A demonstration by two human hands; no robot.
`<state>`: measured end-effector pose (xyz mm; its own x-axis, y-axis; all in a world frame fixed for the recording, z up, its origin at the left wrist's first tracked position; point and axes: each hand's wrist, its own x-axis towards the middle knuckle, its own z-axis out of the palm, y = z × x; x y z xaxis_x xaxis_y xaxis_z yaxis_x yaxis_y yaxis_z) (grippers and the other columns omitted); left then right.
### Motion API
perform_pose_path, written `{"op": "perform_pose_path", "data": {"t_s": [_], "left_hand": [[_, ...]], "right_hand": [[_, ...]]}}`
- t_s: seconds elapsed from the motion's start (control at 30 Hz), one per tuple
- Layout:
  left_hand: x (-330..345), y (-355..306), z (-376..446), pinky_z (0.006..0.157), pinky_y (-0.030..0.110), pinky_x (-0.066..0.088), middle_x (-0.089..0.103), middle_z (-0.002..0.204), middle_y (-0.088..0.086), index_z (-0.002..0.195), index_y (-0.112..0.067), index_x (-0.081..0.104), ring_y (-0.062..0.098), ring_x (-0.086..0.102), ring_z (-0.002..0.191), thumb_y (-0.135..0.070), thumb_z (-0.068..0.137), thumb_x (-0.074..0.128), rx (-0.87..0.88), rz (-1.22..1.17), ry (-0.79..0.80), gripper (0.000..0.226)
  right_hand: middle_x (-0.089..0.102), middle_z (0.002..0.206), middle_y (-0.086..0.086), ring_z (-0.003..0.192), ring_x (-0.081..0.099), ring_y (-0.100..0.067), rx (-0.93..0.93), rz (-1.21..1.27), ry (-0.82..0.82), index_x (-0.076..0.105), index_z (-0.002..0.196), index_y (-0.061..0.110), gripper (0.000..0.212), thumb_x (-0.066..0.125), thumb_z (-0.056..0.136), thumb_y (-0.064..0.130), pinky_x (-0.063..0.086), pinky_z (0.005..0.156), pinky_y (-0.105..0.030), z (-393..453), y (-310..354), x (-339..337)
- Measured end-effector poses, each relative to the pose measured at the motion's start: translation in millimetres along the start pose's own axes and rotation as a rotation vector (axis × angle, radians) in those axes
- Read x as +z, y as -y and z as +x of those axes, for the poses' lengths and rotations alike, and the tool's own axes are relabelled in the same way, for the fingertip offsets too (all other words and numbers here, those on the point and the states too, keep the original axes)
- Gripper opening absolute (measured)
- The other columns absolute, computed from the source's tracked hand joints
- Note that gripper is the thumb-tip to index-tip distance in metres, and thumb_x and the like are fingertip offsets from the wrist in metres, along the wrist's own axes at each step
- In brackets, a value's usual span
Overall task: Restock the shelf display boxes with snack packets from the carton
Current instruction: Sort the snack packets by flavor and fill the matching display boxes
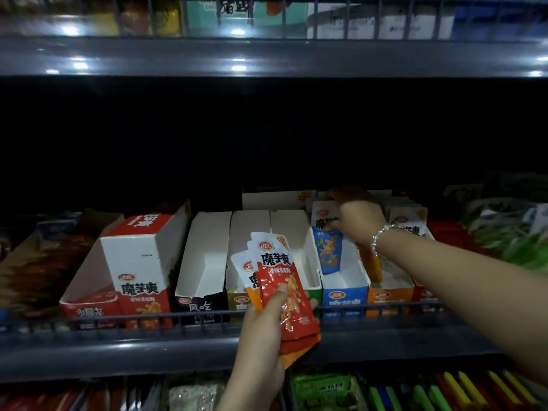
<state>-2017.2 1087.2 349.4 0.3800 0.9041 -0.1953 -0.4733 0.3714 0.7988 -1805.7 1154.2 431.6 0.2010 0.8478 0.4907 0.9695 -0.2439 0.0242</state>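
1. While my left hand (261, 327) grips a fan of red packets (284, 289) in reserve before the empty boxes (207, 256), my right hand (357, 222) reaches past them, fingers curled on a white packet (321, 218) above the blue box (345, 280).
2. Beyond my right hand the shelf is black; I see no carton, and those fingertips are shadowed.
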Motion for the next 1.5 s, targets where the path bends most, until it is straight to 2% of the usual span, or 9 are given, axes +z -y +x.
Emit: {"op": "perform_pose_path", "data": {"t_s": [0.1, 0.43, 0.67, 0.8, 0.97, 1.17, 1.33, 1.43, 1.5], "left_hand": [[1, 1, 1, 0.084, 0.052, 0.054, 0.072, 0.100, 0.019, 0.124, -0.018, 0.051, 0.036, 0.071, 0.086, -0.024, 0.086, 0.064, -0.001, 0.006, -0.004, 0.040], [-1, 2, 0, 0.085, 0.053, 0.053, 0.072, 0.100, 0.019, 0.124, -0.016, 0.051, 0.035, 0.071, 0.086, -0.024, 0.084, 0.065, 0.013, 0.020, -0.003, 0.043], [0, 1, 0, 0.084, 0.053, 0.053, 0.072, 0.098, 0.019, 0.120, -0.016, 0.052, 0.036, 0.072, 0.085, -0.021, 0.086, 0.064, 0.011, 0.005, -0.003, 0.036], [0, 1, -1, 0.084, 0.053, 0.053, 0.072, 0.098, 0.020, 0.120, -0.015, 0.052, 0.037, 0.071, 0.085, -0.021, 0.087, 0.063, 0.011, 0.004, 0.002, 0.035], [0, 0, -1, 0.083, 0.053, 0.054, 0.072, 0.098, 0.020, 0.119, -0.016, 0.052, 0.036, 0.072, 0.084, -0.021, 0.086, 0.064, 0.012, 0.008, 0.002, 0.035], [-3, 2, 2, 0.080, 0.049, 0.055, 0.072, 0.101, 0.019, 0.125, -0.018, 0.050, 0.035, 0.071, 0.088, -0.024, 0.081, 0.067, -0.008, 0.011, 0.037, 0.047], [-5, 4, 1, 0.083, 0.054, 0.054, 0.072, 0.103, 0.018, 0.121, -0.019, 0.055, 0.036, 0.070, 0.093, -0.025, 0.074, 0.070, -0.005, 0.058, 0.068, 0.050], [-4, 6, 0, 0.071, 0.047, 0.057, 0.073, 0.099, 0.015, 0.113, -0.018, 0.060, 0.034, 0.070, 0.088, -0.021, 0.068, 0.073, -0.005, 0.074, 0.061, 0.047], [-3, 7, -2, 0.068, 0.043, 0.057, 0.075, 0.092, 0.011, 0.107, -0.016, 0.062, 0.031, 0.071, 0.084, -0.016, 0.071, 0.073, 0.004, 0.102, 0.068, 0.038]], "right_hand": [[0.047, 0.134, -0.008, 0.124, 0.040, -0.028, -0.027, -0.049, -0.102, 0.047, 0.131, 0.019, 0.052, 0.067, 0.083, 0.024, 0.040, 0.094, -0.037, 1, -4, 2], [0.039, 0.141, 0.000, 0.129, 0.030, -0.025, -0.030, -0.022, -0.073, 0.044, 0.133, 0.028, 0.058, 0.067, 0.081, 0.037, 0.029, 0.100, -0.035, 6, -6, 13], [0.049, 0.129, 0.000, 0.119, 0.038, -0.025, 0.019, -0.005, -0.090, 0.054, 0.118, 0.030, 0.043, 0.067, 0.080, 0.046, 0.034, 0.095, -0.038, 19, -9, 19], [0.049, 0.129, -0.002, 0.121, 0.039, -0.026, 0.098, 0.031, -0.071, 0.056, 0.117, 0.028, 0.038, 0.068, 0.082, 0.036, 0.035, 0.099, -0.039, 20, -3, 17], [0.036, 0.143, -0.008, 0.132, 0.030, -0.030, 0.128, 0.018, -0.040, 0.044, 0.134, 0.023, 0.058, 0.069, 0.082, 0.024, 0.029, 0.107, -0.041, 18, -5, 18], [0.047, 0.130, -0.011, 0.121, 0.040, -0.030, 0.119, 0.133, -0.107, 0.055, 0.119, 0.017, 0.045, 0.071, 0.079, 0.027, 0.038, 0.096, -0.038, 10, -14, 14], [0.060, 0.095, -0.007, 0.091, 0.056, -0.024, 0.087, 0.384, -0.158, 0.060, 0.115, 0.013, 0.040, 0.068, 0.083, 0.036, 0.037, 0.062, -0.025, -20, -10, -5], [0.056, 0.092, 0.006, 0.096, 0.051, -0.016, 0.013, 0.510, -0.107, 0.062, 0.109, 0.022, 0.035, 0.064, 0.083, 0.045, 0.040, 0.071, -0.024, -44, -3, -16], [0.055, 0.091, 0.013, 0.087, 0.052, -0.005, -0.039, 0.627, 0.020, 0.061, 0.109, 0.027, 0.031, 0.062, 0.084, 0.045, 0.041, 0.069, -0.014, -62, 3, -28]]}}
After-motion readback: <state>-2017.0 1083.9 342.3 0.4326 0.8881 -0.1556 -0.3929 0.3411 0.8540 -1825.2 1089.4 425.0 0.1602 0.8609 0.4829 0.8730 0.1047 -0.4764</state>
